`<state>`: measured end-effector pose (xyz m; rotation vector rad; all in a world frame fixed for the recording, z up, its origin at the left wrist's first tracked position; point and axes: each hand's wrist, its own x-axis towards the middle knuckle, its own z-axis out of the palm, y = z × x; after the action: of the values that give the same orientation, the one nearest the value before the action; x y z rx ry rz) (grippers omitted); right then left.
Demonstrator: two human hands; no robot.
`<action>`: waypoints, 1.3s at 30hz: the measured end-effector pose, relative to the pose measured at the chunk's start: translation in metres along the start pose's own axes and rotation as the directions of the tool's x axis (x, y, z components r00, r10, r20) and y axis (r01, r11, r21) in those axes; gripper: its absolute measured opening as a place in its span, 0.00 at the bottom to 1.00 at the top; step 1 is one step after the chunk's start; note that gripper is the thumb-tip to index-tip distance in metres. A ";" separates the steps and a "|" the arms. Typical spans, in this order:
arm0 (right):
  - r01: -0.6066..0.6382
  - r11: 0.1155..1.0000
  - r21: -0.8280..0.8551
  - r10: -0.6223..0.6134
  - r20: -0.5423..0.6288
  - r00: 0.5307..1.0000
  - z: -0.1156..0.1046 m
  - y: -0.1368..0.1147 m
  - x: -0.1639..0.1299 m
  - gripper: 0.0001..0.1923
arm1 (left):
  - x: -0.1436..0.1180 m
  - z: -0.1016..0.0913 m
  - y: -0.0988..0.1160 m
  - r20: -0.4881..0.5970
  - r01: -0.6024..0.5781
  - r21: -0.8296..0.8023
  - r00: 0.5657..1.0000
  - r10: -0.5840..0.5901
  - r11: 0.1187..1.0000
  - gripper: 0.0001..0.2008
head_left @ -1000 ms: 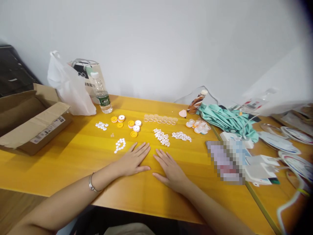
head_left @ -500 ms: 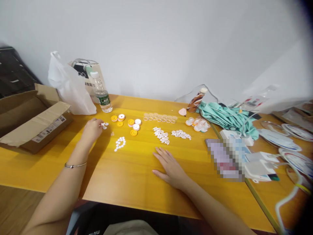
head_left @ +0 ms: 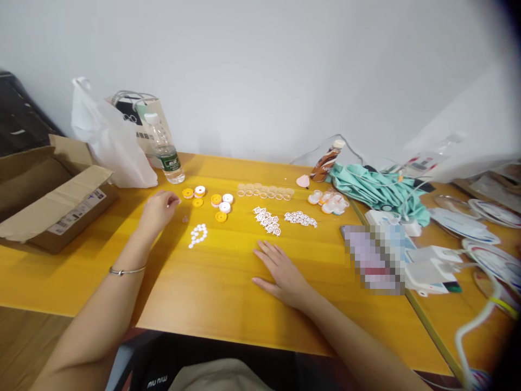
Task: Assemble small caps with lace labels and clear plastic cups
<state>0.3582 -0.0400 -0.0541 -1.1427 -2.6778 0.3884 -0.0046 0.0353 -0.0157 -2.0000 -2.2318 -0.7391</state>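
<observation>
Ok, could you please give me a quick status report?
Left hand closed over small white pieces. Right hand flat on table, empty. Yellow discs just beyond.

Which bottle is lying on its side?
The brown drink bottle at the back, tipped over beside the teal cloth. The clear water bottle with the green label stands upright.

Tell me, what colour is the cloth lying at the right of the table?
The cloth is teal green, seen best in the head view.
</observation>
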 end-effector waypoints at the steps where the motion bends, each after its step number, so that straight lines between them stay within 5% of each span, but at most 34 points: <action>1: 0.001 1.000 0.001 -0.001 -0.002 1.000 0.000 0.000 0.000 0.31 | -0.006 -0.001 0.014 -0.071 -0.077 -0.101 0.995 0.070 0.992 0.08; 4: 0.005 1.000 0.006 -0.005 -0.012 1.000 -0.001 0.000 0.000 0.31 | -0.031 0.005 0.064 -0.103 -0.333 -0.365 0.943 0.317 0.870 0.10; 7: 0.009 1.000 0.007 -0.009 -0.023 1.000 0.001 0.001 -0.001 0.31 | -0.059 0.019 0.104 0.073 -0.536 -0.440 0.778 0.624 0.720 0.09; 9: 0.016 1.000 0.009 -0.015 -0.038 0.999 0.002 0.001 -0.001 0.31 | -0.071 0.028 0.118 0.160 -0.576 -0.431 0.709 0.687 0.694 0.09; 11: 0.018 1.000 0.012 -0.017 -0.044 0.999 0.002 0.001 -0.001 0.31 | -0.078 0.035 0.123 0.208 -0.576 -0.426 0.689 0.694 0.698 0.08; 21: 0.015 1.000 0.009 -0.015 -0.029 0.999 0.001 0.001 0.000 0.32 | -0.081 0.047 0.121 0.187 -0.490 -0.517 0.736 0.651 0.702 0.06; 33: 0.007 1.000 0.003 -0.007 -0.026 1.000 0.003 0.002 0.000 0.31 | -0.085 0.046 0.122 0.155 -0.480 -0.553 0.744 0.650 0.681 0.10; 36: 0.008 1.000 0.007 -0.008 -0.023 1.000 0.002 0.002 0.000 0.31 | -0.072 0.034 0.111 0.092 -0.481 -0.492 0.800 0.593 0.726 0.11; 39: 0.005 1.000 0.008 -0.005 -0.002 1.000 -0.001 0.001 0.000 0.31 | -0.047 0.025 0.081 -0.023 -0.376 -0.403 0.916 0.402 0.834 0.11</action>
<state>0.3591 -0.0393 -0.0535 -1.1332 -2.6751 0.3965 0.0866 0.0047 -0.0291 -2.5825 -1.6967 -1.1613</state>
